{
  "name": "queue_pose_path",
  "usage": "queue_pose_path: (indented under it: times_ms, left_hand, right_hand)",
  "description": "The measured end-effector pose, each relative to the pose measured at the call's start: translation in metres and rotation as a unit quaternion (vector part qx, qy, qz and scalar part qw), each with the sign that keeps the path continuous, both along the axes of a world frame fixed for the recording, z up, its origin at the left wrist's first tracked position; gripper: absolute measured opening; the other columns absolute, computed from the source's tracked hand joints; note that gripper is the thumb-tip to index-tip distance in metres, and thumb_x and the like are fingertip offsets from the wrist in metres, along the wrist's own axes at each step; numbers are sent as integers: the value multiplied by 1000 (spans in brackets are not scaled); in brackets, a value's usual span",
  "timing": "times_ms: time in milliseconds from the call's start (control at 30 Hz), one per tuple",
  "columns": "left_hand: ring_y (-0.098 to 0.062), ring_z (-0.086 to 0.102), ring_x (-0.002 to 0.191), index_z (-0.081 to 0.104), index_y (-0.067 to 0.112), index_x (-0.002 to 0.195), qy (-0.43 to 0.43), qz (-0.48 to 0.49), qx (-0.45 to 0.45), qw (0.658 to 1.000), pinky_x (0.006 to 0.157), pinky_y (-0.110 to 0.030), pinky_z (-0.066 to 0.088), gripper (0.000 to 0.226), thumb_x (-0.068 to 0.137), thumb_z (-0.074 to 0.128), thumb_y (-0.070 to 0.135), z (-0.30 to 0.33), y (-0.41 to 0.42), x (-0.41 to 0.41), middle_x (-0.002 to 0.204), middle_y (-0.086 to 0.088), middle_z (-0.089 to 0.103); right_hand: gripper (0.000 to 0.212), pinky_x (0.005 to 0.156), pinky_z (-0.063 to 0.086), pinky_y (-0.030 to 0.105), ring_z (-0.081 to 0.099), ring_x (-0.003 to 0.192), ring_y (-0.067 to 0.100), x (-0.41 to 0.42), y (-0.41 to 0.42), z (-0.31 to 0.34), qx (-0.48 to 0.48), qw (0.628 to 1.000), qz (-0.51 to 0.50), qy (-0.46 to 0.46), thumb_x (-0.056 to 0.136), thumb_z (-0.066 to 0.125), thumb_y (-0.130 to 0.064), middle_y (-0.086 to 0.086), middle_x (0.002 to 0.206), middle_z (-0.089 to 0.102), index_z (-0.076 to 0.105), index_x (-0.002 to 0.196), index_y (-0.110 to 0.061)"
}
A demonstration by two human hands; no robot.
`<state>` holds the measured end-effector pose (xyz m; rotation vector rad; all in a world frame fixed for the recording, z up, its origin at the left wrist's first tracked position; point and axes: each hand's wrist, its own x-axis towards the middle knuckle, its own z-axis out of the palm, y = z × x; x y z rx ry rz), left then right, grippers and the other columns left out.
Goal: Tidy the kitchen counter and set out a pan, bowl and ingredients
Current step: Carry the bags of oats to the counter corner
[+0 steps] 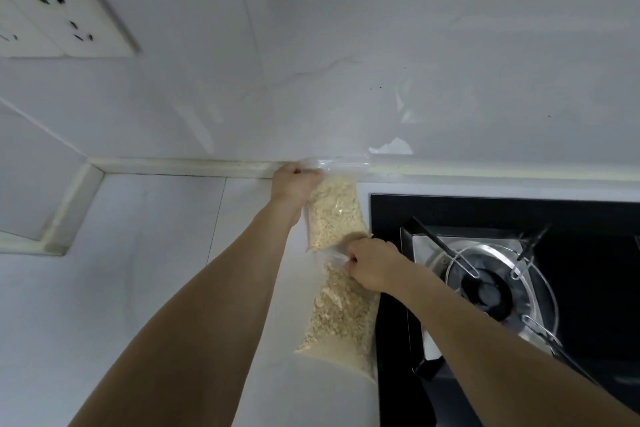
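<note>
**Two bags of flakes held beside the hob**

Left hand (296,184) gripping the top of the upper clear bag (334,215), back by the wall, just left of the gas hob (502,281). Right hand (372,265) pinching the top of the lower bag (341,315), resting on the white counter (138,270), overlapping the hob's left edge.
</note>
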<state>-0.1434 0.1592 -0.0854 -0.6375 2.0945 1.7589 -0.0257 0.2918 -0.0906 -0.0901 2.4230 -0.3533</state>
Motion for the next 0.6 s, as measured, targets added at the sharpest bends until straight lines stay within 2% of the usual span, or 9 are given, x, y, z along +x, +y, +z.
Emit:
queue_pose_path:
  times_ms: [100,200,267,333,400,467,567,600]
  left_hand:
    - [-14,59,73,67,13,88,10,-44,30,999,70,-26,48,12,81,75,9,8,-8,6,78,1,63]
    - [-19,61,80,66,10,86,-4,-86,54,995,81,-35,50,13,79,77,9,18,-20,21,85,-6,64]
    - [-21,63,86,67,7,96,-23,-112,73,991,91,-39,51,22,77,78,9,27,-27,38,91,-6,67]
    - [-19,67,91,65,5,110,-36,-129,71,989,96,-40,52,41,74,82,12,36,-34,58,97,-4,71]
    - [-18,67,92,65,3,107,-32,-138,59,988,96,-38,52,44,70,85,15,42,-40,77,100,-4,70]
    - [-18,60,86,64,6,95,-4,-141,53,989,89,-32,49,30,74,83,15,52,-44,96,92,-4,62]
    - [-16,55,79,65,9,89,54,-133,48,989,76,-27,43,14,82,76,15,73,-50,122,83,-2,59]
    - [-16,54,76,65,11,83,70,-124,47,989,72,-26,42,10,84,75,15,80,-52,127,80,-1,59]
  right_hand:
    - [29,83,39,30,54,99,23,9,4,11,-68,997,-28,-19,102,35,-25,5,111,56,51,120,-11]
    - [16,60,34,21,50,84,17,17,6,25,-107,993,-38,-17,101,36,-21,-3,91,50,51,100,-15]
    - [16,56,33,19,51,80,16,23,6,39,-114,992,-44,-14,99,38,-19,-3,84,50,47,87,-17]
    - [19,56,37,22,50,74,16,33,4,53,-122,991,-49,-10,97,39,-18,-1,81,52,48,81,-18]
    - [18,59,42,27,49,71,17,47,1,67,-129,991,-48,-3,96,39,-17,3,83,55,50,82,-16]
    - [17,63,43,29,50,72,18,66,-3,79,-147,988,-48,20,96,39,-18,3,84,57,54,89,-13]
    - [13,57,36,18,50,71,13,96,-11,93,-171,982,-48,62,97,42,-19,-8,76,51,53,91,-17]
    - [13,59,38,19,51,73,13,103,-13,97,-175,981,-51,68,97,44,-20,-7,77,52,55,91,-17]
